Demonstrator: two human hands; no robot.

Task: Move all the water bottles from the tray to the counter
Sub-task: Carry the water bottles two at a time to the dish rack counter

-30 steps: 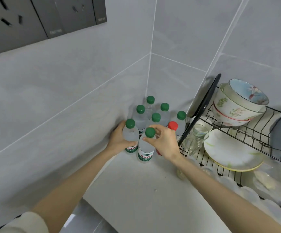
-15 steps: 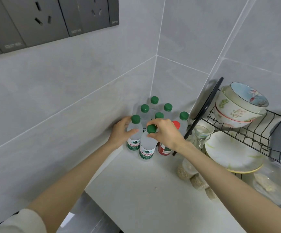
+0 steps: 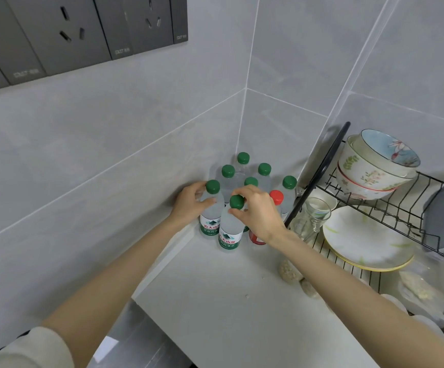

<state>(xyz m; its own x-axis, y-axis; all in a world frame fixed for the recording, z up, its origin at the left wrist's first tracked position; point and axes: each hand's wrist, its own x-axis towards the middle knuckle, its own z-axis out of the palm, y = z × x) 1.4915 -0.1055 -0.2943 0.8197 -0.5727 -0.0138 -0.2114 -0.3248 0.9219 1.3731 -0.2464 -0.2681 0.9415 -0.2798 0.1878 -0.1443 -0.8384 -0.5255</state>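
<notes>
Several small clear water bottles with green caps stand clustered in the corner of the white counter (image 3: pixel 228 301). My left hand (image 3: pixel 189 203) wraps the shoulder of the leftmost green-capped bottle (image 3: pixel 211 216) by the wall. My right hand (image 3: pixel 258 211) pinches the neck of the front green-capped bottle (image 3: pixel 230 229), just under its cap. Both bottles stand upright on the counter. A red-capped bottle (image 3: pixel 276 197) stands behind my right hand, partly hidden. No tray is in view.
A black wire dish rack (image 3: pixel 390 208) at the right holds stacked bowls (image 3: pixel 372 166), a white plate (image 3: pixel 364 243) and a glass (image 3: pixel 313 216). Clear bags of grain (image 3: pixel 289 269) lie beside it. Tiled walls close the corner; grey wall sockets (image 3: pixel 69 33) sit at the upper left.
Both hands stay on the same two front bottles. The right hand's fingers have shifted from over the cap to the neck below it. The camera view has tilted slightly.
</notes>
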